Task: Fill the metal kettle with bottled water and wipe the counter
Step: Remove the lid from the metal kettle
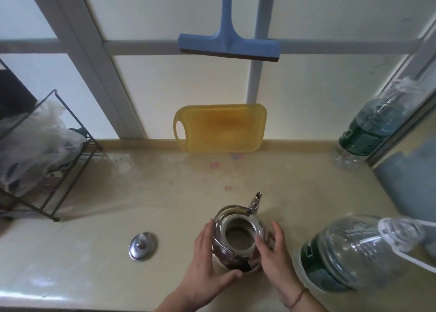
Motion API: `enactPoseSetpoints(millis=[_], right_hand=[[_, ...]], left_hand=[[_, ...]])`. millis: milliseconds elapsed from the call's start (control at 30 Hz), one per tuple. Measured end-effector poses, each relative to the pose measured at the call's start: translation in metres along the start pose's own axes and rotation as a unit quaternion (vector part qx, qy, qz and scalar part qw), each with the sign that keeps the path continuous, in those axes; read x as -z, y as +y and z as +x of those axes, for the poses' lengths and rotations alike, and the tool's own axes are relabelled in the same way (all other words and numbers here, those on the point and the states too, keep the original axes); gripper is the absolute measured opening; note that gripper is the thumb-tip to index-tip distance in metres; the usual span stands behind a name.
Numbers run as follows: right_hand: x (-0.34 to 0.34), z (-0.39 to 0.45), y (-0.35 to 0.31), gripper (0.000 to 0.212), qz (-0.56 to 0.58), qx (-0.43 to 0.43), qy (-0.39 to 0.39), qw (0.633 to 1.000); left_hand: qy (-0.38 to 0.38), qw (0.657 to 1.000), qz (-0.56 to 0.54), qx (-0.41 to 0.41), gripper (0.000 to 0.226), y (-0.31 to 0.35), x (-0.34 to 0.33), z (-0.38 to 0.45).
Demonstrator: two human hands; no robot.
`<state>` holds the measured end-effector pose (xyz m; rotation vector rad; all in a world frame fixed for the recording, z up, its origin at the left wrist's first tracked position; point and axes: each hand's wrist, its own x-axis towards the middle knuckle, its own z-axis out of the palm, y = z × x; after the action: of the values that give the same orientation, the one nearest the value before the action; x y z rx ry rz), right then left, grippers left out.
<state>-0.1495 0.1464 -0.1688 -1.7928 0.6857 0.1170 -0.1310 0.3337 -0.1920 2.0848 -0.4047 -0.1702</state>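
The metal kettle (pixel 238 233) stands uncovered on the beige counter (pixel 165 193), near the front edge, spout pointing away to the right. My left hand (pixel 210 269) cups its left side and my right hand (pixel 273 255) cups its right side. Its round metal lid (pixel 142 245) lies flat on the counter to the left. A large clear water bottle (pixel 354 252) with a green label and a white handle stands just right of my right hand. A second large bottle (pixel 370 127) stands in the far right corner.
A yellow cutting board (pixel 220 127) leans on the frosted window at the back. A blue squeegee (pixel 228 45) hangs above it. A black wire rack (pixel 47 151) holding plastic bags occupies the left end. Faint stains mark the counter's middle.
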Motion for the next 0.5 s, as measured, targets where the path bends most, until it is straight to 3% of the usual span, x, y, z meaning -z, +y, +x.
enactPoseSetpoints(millis=[100, 167, 367, 500], right_hand=[[-0.009, -0.003, -0.006, 0.043, 0.036, -0.004, -0.005, 0.999], [-0.019, -0.003, 0.0, 0.043, 0.059, -0.021, 0.011, 0.998], [-0.041, 0.001, 0.017, 0.075, 0.063, -0.024, 0.038, 0.997], [-0.023, -0.007, 0.016, 0.083, 0.022, -0.002, -0.024, 0.999]], left_hand=[[-0.01, 1.0, 0.001, -0.001, 0.129, 0.003, 0.002, 0.012], [-0.031, 1.0, 0.002, 0.004, 0.135, -0.002, 0.014, 0.029], [-0.147, 0.989, 0.01, 0.0, 0.128, -0.011, 0.052, 0.069], [-0.177, 0.984, 0.017, -0.006, 0.134, -0.011, 0.056, 0.072]])
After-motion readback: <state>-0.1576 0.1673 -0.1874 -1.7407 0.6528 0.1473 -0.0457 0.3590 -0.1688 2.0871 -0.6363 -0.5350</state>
